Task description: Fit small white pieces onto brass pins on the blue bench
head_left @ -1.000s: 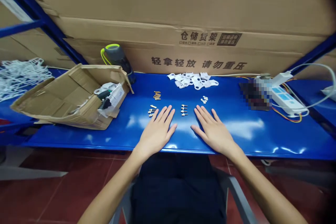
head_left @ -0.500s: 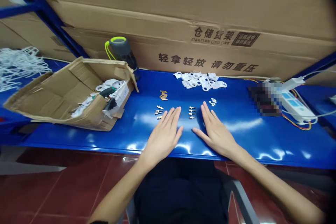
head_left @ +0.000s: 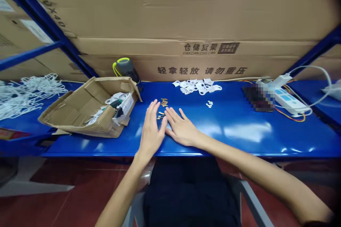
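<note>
My left hand (head_left: 152,129) rests on the blue table, open with its fingers stretched out, on the left of a few small metal screw-like parts (head_left: 161,115). From the other side my right hand (head_left: 183,129) lies flat and open, its fingertips at those parts and partly covering them. The two thumbs nearly meet. Just beyond the fingers is a small pile of brass-coloured pins (head_left: 164,102). Farther right sit several tiny white pieces (head_left: 209,104). White plastic parts with round holes (head_left: 198,87) are heaped near the back.
A torn cardboard box (head_left: 80,113) with mixed parts stands on the left, a dark bottle (head_left: 130,71) behind it. White wire hooks (head_left: 26,94) pile up at far left. A power strip (head_left: 291,103) with cables lies right. Cardboard (head_left: 197,21) walls the back.
My right hand has moved left toward my left hand. The right-hand row of small screw-like parts no longer shows in its former spot. The camera view has shifted.
</note>
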Demonstrator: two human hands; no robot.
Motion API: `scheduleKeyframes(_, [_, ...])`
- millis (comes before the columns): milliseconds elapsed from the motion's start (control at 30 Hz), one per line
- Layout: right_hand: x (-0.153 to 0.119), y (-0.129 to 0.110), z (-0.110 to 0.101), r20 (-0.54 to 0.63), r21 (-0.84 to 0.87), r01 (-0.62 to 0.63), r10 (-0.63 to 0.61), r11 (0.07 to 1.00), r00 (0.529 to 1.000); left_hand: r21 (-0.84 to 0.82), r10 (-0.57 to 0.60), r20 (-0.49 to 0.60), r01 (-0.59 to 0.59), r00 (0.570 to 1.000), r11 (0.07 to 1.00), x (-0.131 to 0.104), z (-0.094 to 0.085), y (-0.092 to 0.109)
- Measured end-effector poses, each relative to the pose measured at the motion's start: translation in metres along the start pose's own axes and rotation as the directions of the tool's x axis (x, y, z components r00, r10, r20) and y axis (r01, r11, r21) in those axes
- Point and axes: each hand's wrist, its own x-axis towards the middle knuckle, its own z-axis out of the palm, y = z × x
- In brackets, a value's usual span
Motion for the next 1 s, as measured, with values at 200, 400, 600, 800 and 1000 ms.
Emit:
scheduleKeyframes(200, [0.020,-0.012,0.008,-0.002,0.036,0.030,-0.030,0.999,1.000,0.023,-0.060,-0.051,0.061,0.997,0.998,0.018,-0.009,-0.032])
scheduleKeyframes(400, [0.032,-0.013,-0.003,-0.033,0.171,0.032,-0.026,0.985,0.999,0.104,-0.003,0.020,0.001,1.000,0.995,0.052,-0.016,-0.057])
scheduleKeyframes(600, [0.010,0.087,-0.063,-0.279,0.009,-0.105,0.103,0.994,0.955,0.328,0.007,0.307,-0.112,0.952,0.938,0.069,-0.010,-0.051])
scheduleKeyframes(800, [-0.034,0.163,-0.079,-0.475,-0.126,-0.329,0.234,0.936,0.849,0.507,0.020,0.357,-0.212,0.934,0.836,0.068,0.002,-0.028])
scheduleKeyframes(1000, [-0.050,0.167,-0.077,-0.494,-0.095,-0.350,0.261,0.932,0.829,0.570,0.040,0.388,-0.274,0.921,0.775,0.057,0.010,0.001])
